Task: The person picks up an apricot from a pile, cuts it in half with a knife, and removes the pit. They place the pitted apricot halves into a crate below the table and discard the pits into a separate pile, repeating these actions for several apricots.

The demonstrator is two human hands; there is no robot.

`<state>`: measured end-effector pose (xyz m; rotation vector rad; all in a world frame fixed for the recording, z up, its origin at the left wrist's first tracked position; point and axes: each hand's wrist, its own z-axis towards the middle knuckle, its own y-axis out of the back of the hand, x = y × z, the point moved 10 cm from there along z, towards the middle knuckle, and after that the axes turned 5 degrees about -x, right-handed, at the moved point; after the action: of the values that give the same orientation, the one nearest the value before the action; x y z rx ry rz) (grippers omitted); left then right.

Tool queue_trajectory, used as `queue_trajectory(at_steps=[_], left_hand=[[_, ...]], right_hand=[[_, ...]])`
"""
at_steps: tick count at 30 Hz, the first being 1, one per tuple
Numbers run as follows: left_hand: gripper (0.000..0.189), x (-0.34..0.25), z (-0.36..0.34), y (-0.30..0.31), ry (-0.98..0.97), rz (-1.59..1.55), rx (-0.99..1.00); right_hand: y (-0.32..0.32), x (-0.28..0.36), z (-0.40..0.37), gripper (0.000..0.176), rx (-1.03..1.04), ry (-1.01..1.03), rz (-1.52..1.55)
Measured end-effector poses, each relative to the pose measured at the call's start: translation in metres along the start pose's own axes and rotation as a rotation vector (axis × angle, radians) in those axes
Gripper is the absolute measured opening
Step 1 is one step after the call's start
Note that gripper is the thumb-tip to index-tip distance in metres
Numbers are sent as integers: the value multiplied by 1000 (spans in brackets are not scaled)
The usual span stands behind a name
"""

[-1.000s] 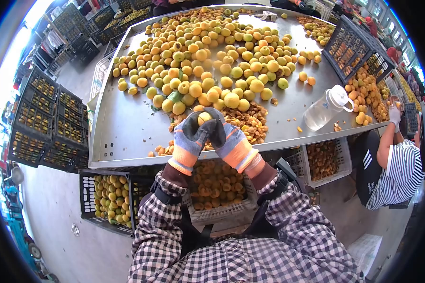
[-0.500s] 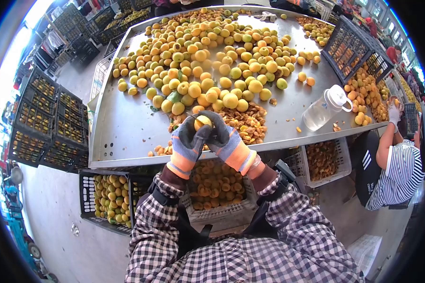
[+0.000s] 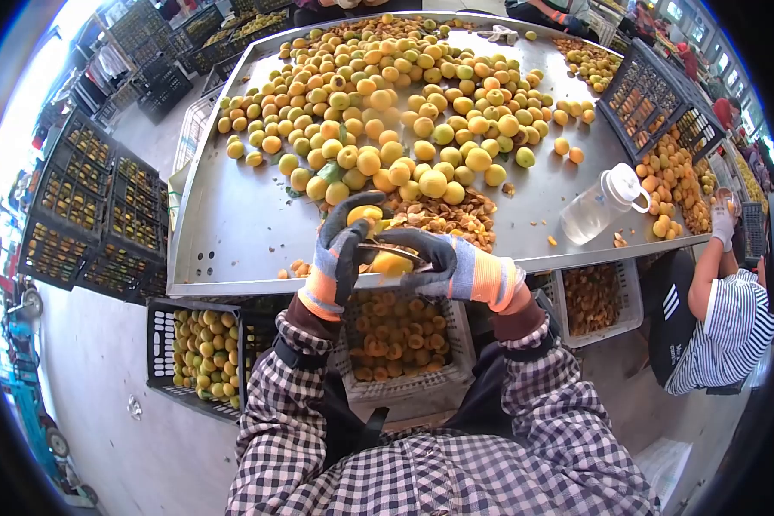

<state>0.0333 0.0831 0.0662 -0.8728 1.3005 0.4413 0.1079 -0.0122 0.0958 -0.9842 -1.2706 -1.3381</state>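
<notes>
My left hand, in a dark-palmed glove, holds a yellow fruit piece between thumb and fingers above the table's front edge. My right hand, gloved alike, is closed round a thin dark tool, seemingly a knife, whose tip points toward my left hand. Another yellow-orange piece shows just under the blade beside my right fingers; whether it is held or falling is unclear. Cut fruit pieces lie right behind my hands, and a large heap of whole fruits spreads beyond on the metal table.
Below the table edge are a crate of fruit halves, a black crate of whole fruits and a white crate of brown pieces. A clear bottle stands at the right. A striped-shirt co-worker is further right.
My hands have moved apart from round one fruit. Yellow pieces now show at my left fingers and below the blade, and the dark tool has come into sight. The view has shifted slightly.
</notes>
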Motion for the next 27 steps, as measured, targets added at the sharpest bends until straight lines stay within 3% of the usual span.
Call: queue_trajectory(at_steps=[1, 3, 4, 5, 7, 9, 12, 20, 22, 27], left_hand=[[39, 6, -1, -4, 56, -40, 55], [40, 9, -1, -7, 55, -17, 62], [41, 13, -1, -10, 62, 6, 78], [43, 17, -2, -13, 71, 28, 95], [44, 26, -3, -22, 94, 16, 120], [43, 37, -7, -32, 160, 29, 157], [40, 54, -9, -37, 175, 95, 188], [40, 58, -12, -51, 126, 156, 277], [42, 57, -12, -54, 134, 124, 288], [42, 57, -13, -55, 144, 80, 306]], right_hand=[[0, 5, 0, 49, 6, -1, 0], [25, -11, -6, 44, -186, -325, 1], [40, 12, 2, 34, -369, 97, 44], [59, 9, -3, 20, -550, 82, 64], [82, -2, -13, 11, -798, 155, 475], [87, 6, -18, 14, -872, 311, 660], [95, 16, -18, 23, -895, 500, 742], [98, 18, -17, 21, -953, 528, 621], [92, 15, -9, 19, -860, 484, 710], [88, 5, -6, 19, -923, 462, 763]])
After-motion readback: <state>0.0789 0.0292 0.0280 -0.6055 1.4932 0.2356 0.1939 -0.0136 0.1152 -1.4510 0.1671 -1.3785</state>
